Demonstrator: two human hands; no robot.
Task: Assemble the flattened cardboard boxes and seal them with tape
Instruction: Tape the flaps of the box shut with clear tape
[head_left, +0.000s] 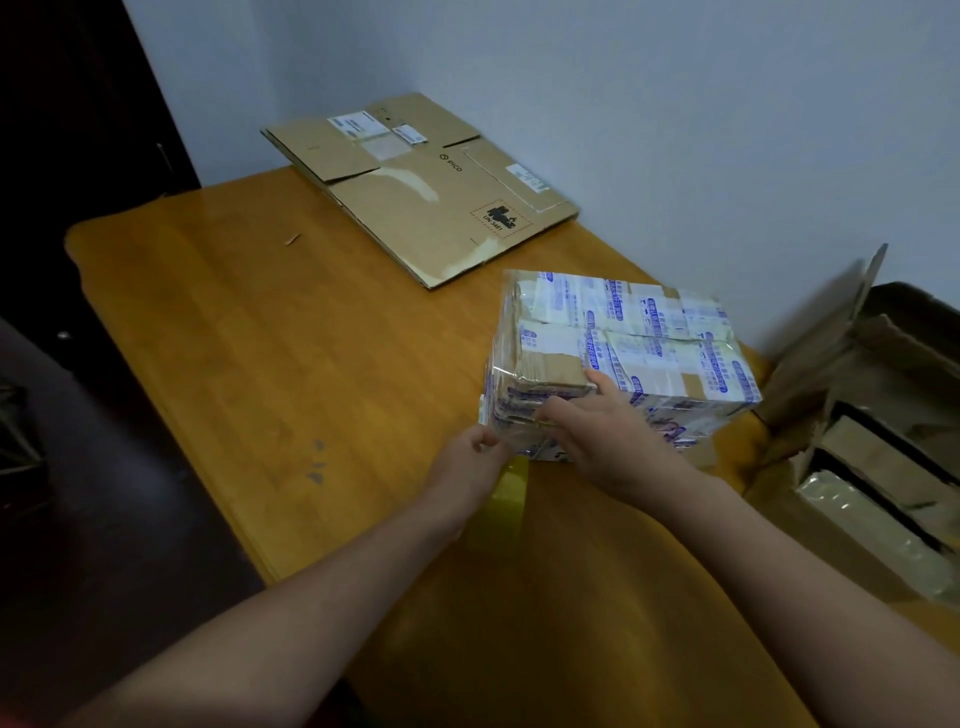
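Your right hand (597, 441) lies against the near face of the small cardboard box (623, 338), the one already wrapped in white-and-blue printed tape. The fingers are spread and fairly straight, pressing rather than gripping. That looks like bracing, so the box won't skid on the smooth orange-brown wooden table (260, 338).

Your left hand (470, 462) sits at the box's near-left corner, fingertips pinched on a translucent yellowish strip of tape (506, 488). The strip runs from that corner back towards you, seemingly drawn taut so it lays flat. I can't make out a roll.

The box stands assembled near the table's right edge, so this reads as the sealing stage. A flattened brown cardboard box (426, 192) with labels waits at the far end, against the wall and well apart from your hands, not yet assembled. An open cardboard carton (883, 389) stands off to your right.
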